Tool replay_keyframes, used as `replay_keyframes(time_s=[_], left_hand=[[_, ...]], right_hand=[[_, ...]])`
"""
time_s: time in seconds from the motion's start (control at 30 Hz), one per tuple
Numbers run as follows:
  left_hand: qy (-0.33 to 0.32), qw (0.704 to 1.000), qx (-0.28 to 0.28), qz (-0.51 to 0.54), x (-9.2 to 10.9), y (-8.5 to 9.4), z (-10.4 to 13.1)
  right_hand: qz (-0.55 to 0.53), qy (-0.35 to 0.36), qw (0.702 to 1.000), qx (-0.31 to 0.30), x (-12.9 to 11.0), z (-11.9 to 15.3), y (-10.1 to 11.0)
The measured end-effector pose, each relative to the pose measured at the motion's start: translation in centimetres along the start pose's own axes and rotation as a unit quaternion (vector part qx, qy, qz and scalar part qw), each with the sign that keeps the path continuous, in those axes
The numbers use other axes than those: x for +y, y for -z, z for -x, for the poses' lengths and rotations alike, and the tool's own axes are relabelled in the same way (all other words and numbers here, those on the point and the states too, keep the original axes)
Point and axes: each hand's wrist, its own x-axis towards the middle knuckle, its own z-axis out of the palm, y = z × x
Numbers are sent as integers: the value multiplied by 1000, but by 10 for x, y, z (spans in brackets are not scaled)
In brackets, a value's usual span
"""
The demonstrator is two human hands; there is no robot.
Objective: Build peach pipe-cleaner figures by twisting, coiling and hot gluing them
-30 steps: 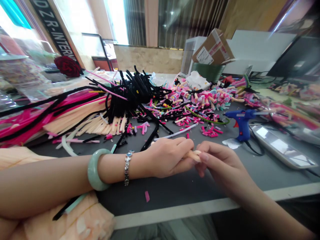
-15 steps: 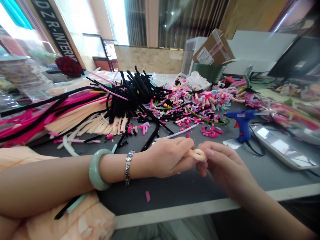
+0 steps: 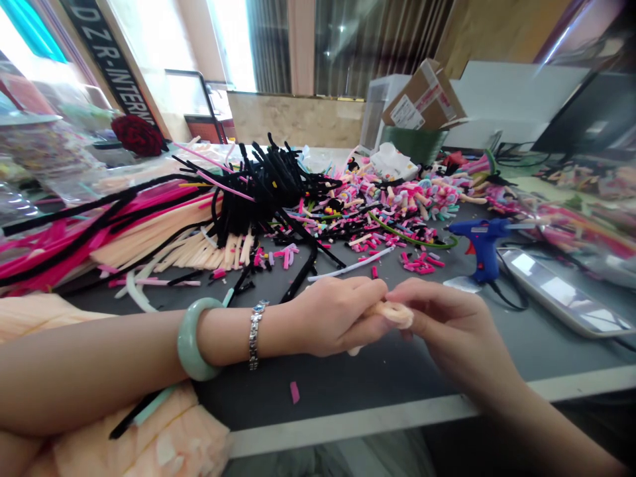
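Note:
My left hand [image 3: 342, 315], with a jade bangle and a silver bracelet on its arm, is closed on a looped cream pipe cleaner [image 3: 396, 314]. The loop sticks out past the fingertips over the grey tabletop. My right hand [image 3: 447, 318] pinches the loop's far end between thumb and fingers. Most of the pipe cleaner is hidden inside the left hand; a pale tip shows below it. A small pink offcut [image 3: 295, 392] lies on the table nearer to me.
Black pipe cleaners [image 3: 268, 182] lie bundled beyond my left hand, beside cream ones [image 3: 209, 250]. Several pink offcuts [image 3: 420, 262] are scattered behind the hands. A blue glue gun [image 3: 481, 242] stands at the right, near a white device [image 3: 561, 288]. A cardboard box [image 3: 424, 99] sits behind.
My right thumb and fingers have shifted on the loop, and the loop has turned and tilted slightly downward. A pale tip now shows under my left hand, which stays nearly in place.

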Motion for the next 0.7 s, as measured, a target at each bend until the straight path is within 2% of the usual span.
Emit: replay_keyframes(time_s=[0.17, 0.4, 0.7], left_hand=[[-21, 1000, -14, 7, -1, 1, -1], [-24, 999, -12, 19, 0, 2, -1], [-20, 1000, -1, 24, 3, 3, -2]], right_hand=[[57, 51, 997, 18, -6, 2, -2], [112, 78, 990, 27, -4, 6, -5], [126, 85, 988, 36, -6, 7, -6]])
